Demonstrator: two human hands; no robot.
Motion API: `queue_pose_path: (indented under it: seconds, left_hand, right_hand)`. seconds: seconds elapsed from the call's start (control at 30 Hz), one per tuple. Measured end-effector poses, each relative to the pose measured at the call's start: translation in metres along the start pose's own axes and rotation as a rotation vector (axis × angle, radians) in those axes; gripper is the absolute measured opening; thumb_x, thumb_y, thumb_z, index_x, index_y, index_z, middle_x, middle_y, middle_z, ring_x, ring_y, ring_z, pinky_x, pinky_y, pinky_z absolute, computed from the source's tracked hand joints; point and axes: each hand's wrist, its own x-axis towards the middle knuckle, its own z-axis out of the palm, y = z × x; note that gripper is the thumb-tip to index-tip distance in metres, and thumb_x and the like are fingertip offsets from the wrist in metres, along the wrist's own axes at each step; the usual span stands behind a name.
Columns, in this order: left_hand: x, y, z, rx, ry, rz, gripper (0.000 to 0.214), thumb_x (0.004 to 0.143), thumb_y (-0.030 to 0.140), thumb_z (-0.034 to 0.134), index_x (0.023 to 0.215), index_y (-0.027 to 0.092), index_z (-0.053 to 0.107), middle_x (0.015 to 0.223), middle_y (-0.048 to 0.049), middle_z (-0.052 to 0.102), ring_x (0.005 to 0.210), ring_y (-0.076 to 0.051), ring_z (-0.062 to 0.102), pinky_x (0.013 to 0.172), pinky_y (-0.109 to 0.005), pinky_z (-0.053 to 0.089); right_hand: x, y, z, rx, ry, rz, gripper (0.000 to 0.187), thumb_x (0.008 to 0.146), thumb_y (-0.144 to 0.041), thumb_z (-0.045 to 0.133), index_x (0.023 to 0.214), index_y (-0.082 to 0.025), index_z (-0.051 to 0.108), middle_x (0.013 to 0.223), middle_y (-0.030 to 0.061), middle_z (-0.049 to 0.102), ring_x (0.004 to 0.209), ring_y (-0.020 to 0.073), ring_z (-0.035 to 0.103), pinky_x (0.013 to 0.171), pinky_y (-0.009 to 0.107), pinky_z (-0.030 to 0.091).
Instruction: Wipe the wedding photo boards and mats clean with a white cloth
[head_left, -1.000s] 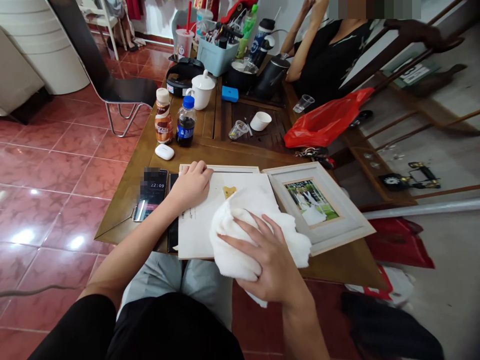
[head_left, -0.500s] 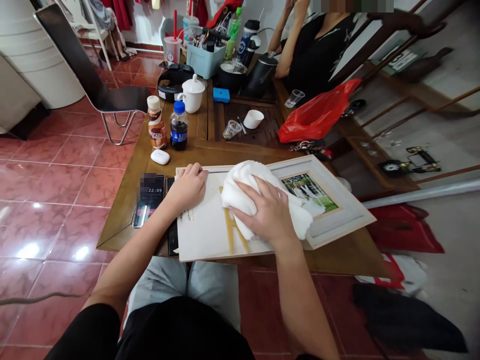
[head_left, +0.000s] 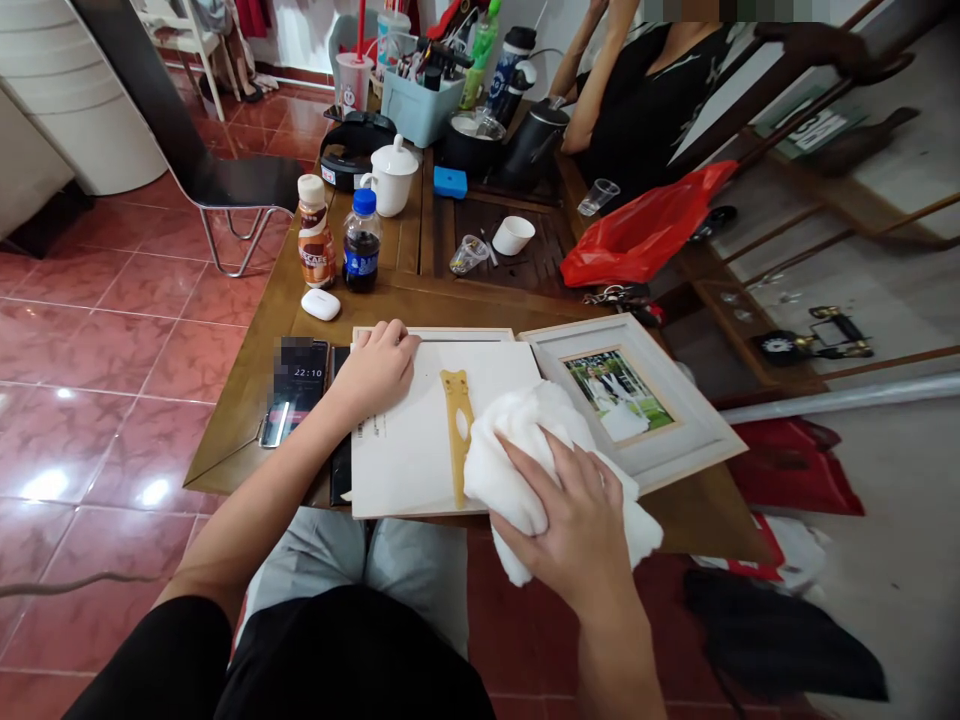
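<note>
Slid toward the near edge, the right hand (head_left: 570,525) now clamps a bunched white cloth (head_left: 525,470) at the white board's (head_left: 405,450) lower edge, uncovering a yellow strip (head_left: 457,430). The left hand (head_left: 375,375) rests half-curled on the board, which lies just beside a framed photo (head_left: 619,395).

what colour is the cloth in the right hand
The cloth is white; the head view shows it best.

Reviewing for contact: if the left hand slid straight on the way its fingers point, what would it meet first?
The left hand would probably meet the pale wooden frame edge just ahead, though depth is unclear.
</note>
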Motion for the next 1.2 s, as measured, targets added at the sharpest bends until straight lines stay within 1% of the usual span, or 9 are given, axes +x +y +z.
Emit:
queue_pose_path:
  seconds: [0.13, 0.23, 0.4, 0.53, 0.67, 0.8, 0.97, 1.07, 1.2]
  left_hand:
    - [0.0, -0.001, -0.001, -0.001, -0.01, 0.017, 0.033, 0.103, 0.018, 0.035, 0.12, 0.015, 0.064, 0.12, -0.015, 0.06, 0.113, -0.03, 0.055, 0.1, -0.046, 0.044]
    - [0.0, -0.002, 0.0, 0.004, 0.001, 0.027, 0.034, 0.103, 0.018, 0.035, 0.12, 0.014, 0.064, 0.119, -0.0151, 0.061, 0.113, -0.03, 0.055, 0.1, -0.046, 0.044]
    - [0.0, -0.003, -0.001, 0.021, 0.001, 0.04, 0.036, 0.104, 0.019, 0.033, 0.119, 0.013, 0.065, 0.118, -0.0161, 0.061, 0.11, -0.03, 0.056, 0.097, -0.047, 0.046]
    - [0.0, -0.004, 0.0, 0.029, 0.005, 0.032, 0.037, 0.104, 0.02, 0.032, 0.12, 0.014, 0.065, 0.118, -0.0157, 0.061, 0.111, -0.03, 0.056, 0.098, -0.046, 0.045]
    - [0.0, -0.002, 0.0, 0.023, 0.016, -0.015, 0.037, 0.103, 0.02, 0.033, 0.123, 0.016, 0.065, 0.117, -0.0149, 0.062, 0.112, -0.031, 0.056, 0.101, -0.048, 0.042]
    - [0.0, -0.001, 0.001, 0.014, 0.014, -0.025, 0.037, 0.103, 0.02, 0.034, 0.123, 0.016, 0.065, 0.117, -0.0153, 0.062, 0.112, -0.031, 0.055, 0.101, -0.049, 0.041]
    - [0.001, 0.0, 0.0, 0.011, 0.006, -0.017, 0.037, 0.103, 0.019, 0.034, 0.122, 0.016, 0.065, 0.118, -0.0152, 0.062, 0.112, -0.031, 0.055, 0.102, -0.048, 0.04]
    - [0.001, 0.0, -0.001, -0.005, 0.0, -0.003, 0.035, 0.102, 0.019, 0.035, 0.12, 0.016, 0.065, 0.118, -0.0156, 0.062, 0.111, -0.031, 0.055, 0.1, -0.048, 0.042]
    - [0.001, -0.002, 0.0, -0.003, 0.013, 0.02, 0.035, 0.102, 0.018, 0.036, 0.12, 0.016, 0.065, 0.117, -0.015, 0.062, 0.111, -0.03, 0.056, 0.098, -0.047, 0.044]
  right_hand:
    - [0.009, -0.003, -0.002, -0.011, -0.02, 0.063, 0.06, 0.095, -0.053, 0.054, 0.152, -0.033, 0.051, 0.155, 0.0112, 0.049, 0.13, 0.0402, 0.052, 0.107, 0.06, 0.04]
    - [0.034, -0.003, 0.002, -0.006, -0.011, 0.151, 0.056, 0.096, -0.056, 0.053, 0.147, -0.032, 0.057, 0.153, 0.0119, 0.051, 0.131, 0.0399, 0.052, 0.105, 0.059, 0.042]
    - [0.079, 0.006, 0.016, 0.02, 0.0, 0.207, 0.058, 0.095, -0.06, 0.052, 0.145, -0.032, 0.059, 0.152, 0.013, 0.052, 0.13, 0.0415, 0.051, 0.102, 0.062, 0.043]
    - [0.094, 0.009, 0.021, 0.026, -0.002, 0.233, 0.058, 0.095, -0.059, 0.052, 0.145, -0.03, 0.06, 0.155, 0.0142, 0.05, 0.132, 0.0435, 0.048, 0.103, 0.065, 0.042]
    - [0.08, 0.003, 0.018, 0.043, 0.031, 0.207, 0.056, 0.096, -0.057, 0.052, 0.146, -0.031, 0.059, 0.154, 0.014, 0.05, 0.132, 0.0429, 0.048, 0.106, 0.066, 0.039]
    - [0.045, -0.004, 0.007, 0.025, 0.026, 0.174, 0.054, 0.096, -0.053, 0.052, 0.147, -0.033, 0.056, 0.153, 0.0121, 0.05, 0.132, 0.0402, 0.05, 0.108, 0.062, 0.039]
    - [0.012, -0.01, -0.004, 0.016, 0.012, 0.147, 0.055, 0.096, -0.051, 0.053, 0.147, -0.031, 0.055, 0.152, 0.0147, 0.05, 0.129, 0.0418, 0.052, 0.105, 0.062, 0.041]
    - [0.013, -0.009, -0.004, 0.007, -0.011, 0.159, 0.055, 0.096, -0.052, 0.052, 0.147, -0.032, 0.054, 0.15, 0.0144, 0.052, 0.128, 0.0416, 0.053, 0.101, 0.061, 0.044]
    - [0.041, -0.002, 0.004, -0.023, -0.027, 0.222, 0.056, 0.096, -0.058, 0.05, 0.146, -0.033, 0.056, 0.151, 0.0143, 0.051, 0.125, 0.0418, 0.054, 0.097, 0.062, 0.046]
